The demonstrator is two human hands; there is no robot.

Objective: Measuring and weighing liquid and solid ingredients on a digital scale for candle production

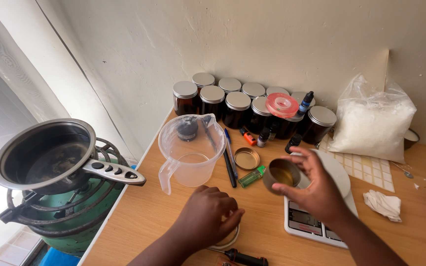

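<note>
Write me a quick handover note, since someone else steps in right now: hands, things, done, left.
Right hand holds a small open jar of amber liquid, tilted, at the edge of the kitchen scale. Left hand rests on a round lid on the wooden table. Clear measuring jug stands behind it; a gold lid and green lighter lie between. Done: this jar is filled. Left: it has no lid on yet.

a rough cream wall (252,39) rises behind a light wooden surface (144,216). a pale sheer curtain (6,83) hangs at left, daylight glowing through. tiled floor (18,244) shows below.
</note>
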